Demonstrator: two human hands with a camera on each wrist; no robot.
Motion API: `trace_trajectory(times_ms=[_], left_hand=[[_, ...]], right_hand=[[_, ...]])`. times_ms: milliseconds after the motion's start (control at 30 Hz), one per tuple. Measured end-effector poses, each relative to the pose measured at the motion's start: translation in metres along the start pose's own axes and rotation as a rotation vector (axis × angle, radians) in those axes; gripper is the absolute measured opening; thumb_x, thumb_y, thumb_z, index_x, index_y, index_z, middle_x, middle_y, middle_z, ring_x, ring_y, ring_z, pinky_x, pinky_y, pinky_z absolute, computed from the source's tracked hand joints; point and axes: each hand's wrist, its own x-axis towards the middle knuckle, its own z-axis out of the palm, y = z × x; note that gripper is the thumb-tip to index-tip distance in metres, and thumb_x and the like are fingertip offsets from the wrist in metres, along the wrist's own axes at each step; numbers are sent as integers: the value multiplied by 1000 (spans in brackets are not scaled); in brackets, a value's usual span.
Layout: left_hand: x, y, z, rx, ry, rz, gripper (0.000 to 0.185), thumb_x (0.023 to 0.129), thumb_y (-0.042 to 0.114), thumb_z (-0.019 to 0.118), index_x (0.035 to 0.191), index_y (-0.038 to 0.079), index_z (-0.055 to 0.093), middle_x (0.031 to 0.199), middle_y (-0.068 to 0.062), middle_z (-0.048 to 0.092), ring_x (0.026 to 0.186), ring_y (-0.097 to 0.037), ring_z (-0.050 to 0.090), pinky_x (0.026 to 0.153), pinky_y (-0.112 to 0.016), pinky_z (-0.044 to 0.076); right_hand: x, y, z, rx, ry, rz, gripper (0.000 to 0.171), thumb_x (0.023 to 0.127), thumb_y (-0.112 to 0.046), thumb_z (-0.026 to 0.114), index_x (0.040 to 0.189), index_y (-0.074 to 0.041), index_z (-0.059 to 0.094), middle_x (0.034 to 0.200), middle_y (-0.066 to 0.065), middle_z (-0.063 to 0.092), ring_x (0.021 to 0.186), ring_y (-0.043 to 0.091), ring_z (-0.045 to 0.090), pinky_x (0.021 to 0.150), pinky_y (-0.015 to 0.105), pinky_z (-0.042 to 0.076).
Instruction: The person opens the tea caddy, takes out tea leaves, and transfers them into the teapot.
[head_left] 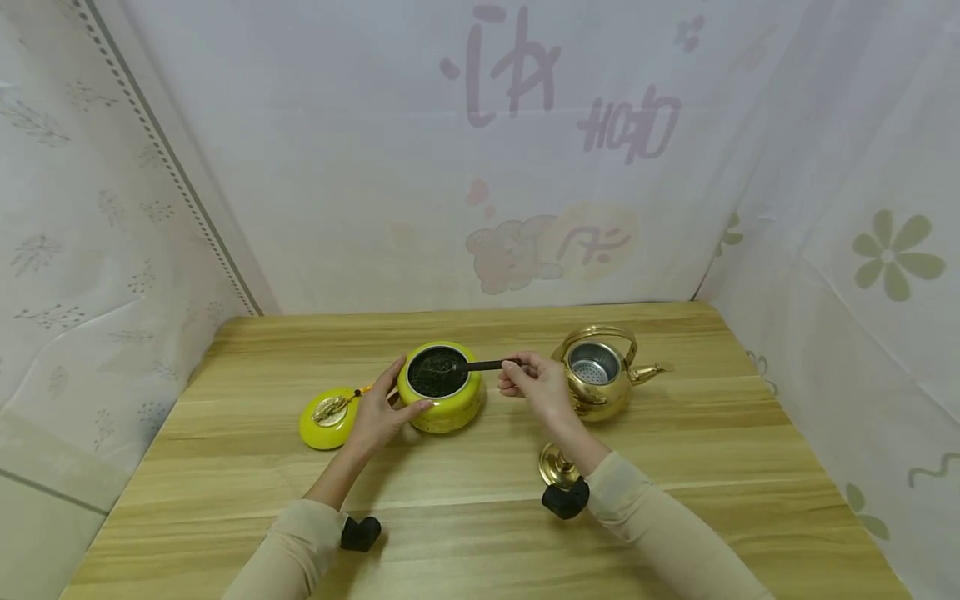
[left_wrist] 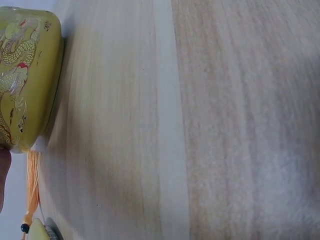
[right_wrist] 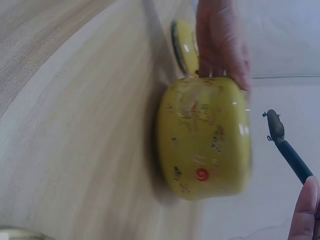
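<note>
Your left hand (head_left: 382, 410) grips the yellow tea jar (head_left: 442, 392) at mid-bench while your right hand (head_left: 534, 383) pinches the dark scoop (head_left: 471, 366) above its mouth. Keep the jar braced and the scoop level so no leaves spill.

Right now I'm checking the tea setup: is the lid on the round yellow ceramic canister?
No: the round yellow ceramic canister stands open with dark leaves showing, and its yellow lid lies on the wooden table beside it.

A brass kettle (head_left: 597, 373) stands open on the wooden tabletop (head_left: 675, 467), its gold lid (head_left: 557, 465) lying nearby, white curtains (head_left: 360, 150) behind.
</note>
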Motion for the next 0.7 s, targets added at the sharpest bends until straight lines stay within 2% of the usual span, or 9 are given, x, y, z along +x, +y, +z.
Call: trace_trajectory(times_ms=[100,300,433,500,567,700], left_hand=[[3,-8,1,2,3,19,84,81,7,73,145,-9,21,151,-27,23,138,-41,24,110,-48,30],[9,-33,2,75,22,31,89,81,20,74,147,-3,20,153,-22,23,139,-37,25,111,-48,28],[8,-36,1,100,54,31,89,81,22,75,148,-2,22,153,-21,22,139,-38,24,112,-49,27],[8,-33,1,106,80,32,87,80,21,76,147,-2,24,152,-21,24,139,-37,25,112,-47,28],[4,-17,2,103,108,24,84,80,17,76,146,-3,27,151,-21,27,139,-36,26,112,-45,29],[-2,18,6,53,184,34,76,80,8,74,141,-9,32,148,-24,33,137,-35,31,111,-40,31]], right_hand=[[-5,-9,-5,-7,1,-25,18,91,-2,60,104,9,62,77,8,66,67,13,66,65,28,59],[-14,-22,-20,-21,-2,-83,21,91,-5,61,106,9,61,77,6,66,67,12,67,67,28,59],[-20,-31,-32,-35,4,-123,23,91,-5,61,107,11,60,78,7,66,67,12,67,66,28,59],[-23,-34,-39,-39,16,-146,25,90,-4,61,107,14,59,77,7,66,66,11,66,65,28,59],[-26,-38,-47,-39,26,-169,27,90,-4,62,108,16,57,77,10,67,65,11,66,64,28,59],[-33,-45,-62,-29,50,-211,29,90,-4,62,107,19,55,74,6,66,63,10,66,62,28,59]])
